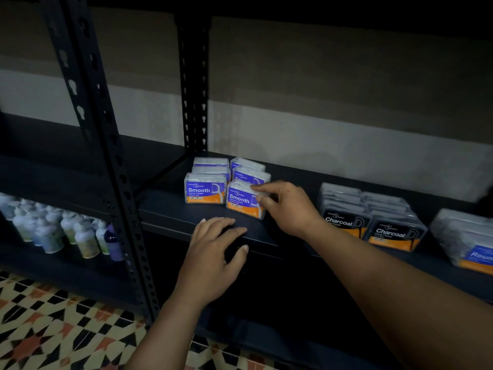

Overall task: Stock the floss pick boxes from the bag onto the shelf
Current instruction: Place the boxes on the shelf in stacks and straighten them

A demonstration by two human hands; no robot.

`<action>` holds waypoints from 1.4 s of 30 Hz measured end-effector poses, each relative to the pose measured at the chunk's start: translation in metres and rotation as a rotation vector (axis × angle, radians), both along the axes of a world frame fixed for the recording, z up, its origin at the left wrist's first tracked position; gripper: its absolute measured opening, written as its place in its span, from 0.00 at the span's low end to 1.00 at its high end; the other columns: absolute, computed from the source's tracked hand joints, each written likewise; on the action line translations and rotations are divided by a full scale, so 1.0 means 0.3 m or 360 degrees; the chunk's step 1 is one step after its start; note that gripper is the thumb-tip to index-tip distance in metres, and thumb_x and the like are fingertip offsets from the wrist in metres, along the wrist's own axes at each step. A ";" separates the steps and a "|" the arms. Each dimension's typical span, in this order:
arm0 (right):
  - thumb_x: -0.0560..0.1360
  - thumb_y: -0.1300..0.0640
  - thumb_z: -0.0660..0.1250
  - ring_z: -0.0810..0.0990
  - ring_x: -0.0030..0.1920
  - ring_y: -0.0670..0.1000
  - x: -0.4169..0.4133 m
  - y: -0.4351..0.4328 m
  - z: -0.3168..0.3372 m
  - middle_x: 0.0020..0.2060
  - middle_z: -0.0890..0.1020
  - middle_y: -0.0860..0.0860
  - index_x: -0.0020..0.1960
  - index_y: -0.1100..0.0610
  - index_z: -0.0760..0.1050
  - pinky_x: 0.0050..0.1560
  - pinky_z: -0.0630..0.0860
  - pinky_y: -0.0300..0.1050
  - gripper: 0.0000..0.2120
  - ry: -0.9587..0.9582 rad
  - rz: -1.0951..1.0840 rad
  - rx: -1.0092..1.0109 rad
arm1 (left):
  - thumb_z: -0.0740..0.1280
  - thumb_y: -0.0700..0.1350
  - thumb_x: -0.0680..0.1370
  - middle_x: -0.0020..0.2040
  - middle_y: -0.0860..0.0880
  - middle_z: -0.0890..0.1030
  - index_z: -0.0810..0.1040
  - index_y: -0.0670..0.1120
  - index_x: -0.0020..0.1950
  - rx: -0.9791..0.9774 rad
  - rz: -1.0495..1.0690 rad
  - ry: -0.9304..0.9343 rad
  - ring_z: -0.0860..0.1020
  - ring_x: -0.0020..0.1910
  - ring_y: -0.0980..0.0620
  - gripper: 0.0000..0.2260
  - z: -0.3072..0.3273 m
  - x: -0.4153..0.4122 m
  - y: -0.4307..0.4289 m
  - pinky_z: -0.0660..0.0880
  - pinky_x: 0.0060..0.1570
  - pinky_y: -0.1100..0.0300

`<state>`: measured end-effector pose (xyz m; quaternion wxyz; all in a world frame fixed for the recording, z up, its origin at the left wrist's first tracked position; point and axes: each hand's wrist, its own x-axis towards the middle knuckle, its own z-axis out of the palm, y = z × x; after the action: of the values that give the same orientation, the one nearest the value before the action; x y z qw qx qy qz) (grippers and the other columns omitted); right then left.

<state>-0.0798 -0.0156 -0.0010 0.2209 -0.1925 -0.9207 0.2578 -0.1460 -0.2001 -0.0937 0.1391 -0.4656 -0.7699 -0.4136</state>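
Floss box (pixel 241 200) at the front right of the purple Smooth group, standing on the shelf (pixel 165 206), and the right hand (pixel 288 206) is on it: forefinger laid along the clear lid, thumb at the near right side, grip narrow and pinching the box. That arm reaches in from the lower right. Now the left hand (pixel 216 257) lies palm down on the shelf's front lip, fingers spread and straight, grip wide, holding nothing. Five more Smooth boxes (pixel 205 189) sit beside and behind, making two rows of three. Well to the right, black Charcoal boxes (pixel 394 233) in rows, then a Round box (pixel 469 241) at the edge of view. Dark matte shelf board, black perforated steel post (pixel 106 156), pale wall (pixel 320 116) behind. Lower left, pale plastic bottles (pixel 53 231); patterned tile floor (pixel 53 329). Boxes are clear hard plastic, rectangular, with orange-banded labels.
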 end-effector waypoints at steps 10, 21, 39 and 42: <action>0.78 0.52 0.67 0.79 0.57 0.45 0.005 0.012 -0.009 0.61 0.80 0.48 0.63 0.46 0.79 0.58 0.76 0.41 0.13 0.0034 0.0109 -0.0091 | 0.64 0.57 0.76 0.64 0.56 0.75 0.81 0.54 0.62 -0.0005 -0.0021 -0.0003 0.69 0.68 0.56 0.17 -0.001 -0.001 -0.004 0.58 0.75 0.48; 0.78 0.52 0.68 0.79 0.56 0.44 0.009 0.007 -0.010 0.60 0.80 0.48 0.62 0.47 0.80 0.56 0.72 0.36 0.14 0.0064 0.0111 -0.0064 | 0.64 0.57 0.76 0.64 0.56 0.76 0.81 0.54 0.62 0.0006 -0.0010 0.0022 0.69 0.68 0.56 0.17 -0.005 -0.002 -0.001 0.59 0.75 0.48; 0.77 0.41 0.64 0.80 0.53 0.43 0.018 0.027 0.029 0.58 0.80 0.42 0.67 0.41 0.75 0.58 0.75 0.41 0.20 0.0189 -0.0044 -0.0178 | 0.64 0.57 0.76 0.64 0.57 0.75 0.81 0.55 0.62 0.0023 -0.0026 -0.0004 0.69 0.69 0.57 0.17 -0.005 -0.001 -0.002 0.53 0.76 0.55; 0.77 0.46 0.65 0.81 0.52 0.45 -0.014 0.061 0.067 0.55 0.83 0.45 0.62 0.47 0.79 0.59 0.76 0.43 0.15 0.0265 -0.0144 -0.0244 | 0.64 0.57 0.76 0.64 0.58 0.75 0.81 0.55 0.62 0.0040 -0.0020 -0.0011 0.68 0.69 0.58 0.17 -0.005 0.000 0.000 0.54 0.77 0.54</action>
<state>-0.0839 0.0027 0.0190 0.2926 -0.2282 -0.8672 0.3321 -0.1460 -0.2001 -0.0952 0.1398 -0.4672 -0.7622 -0.4257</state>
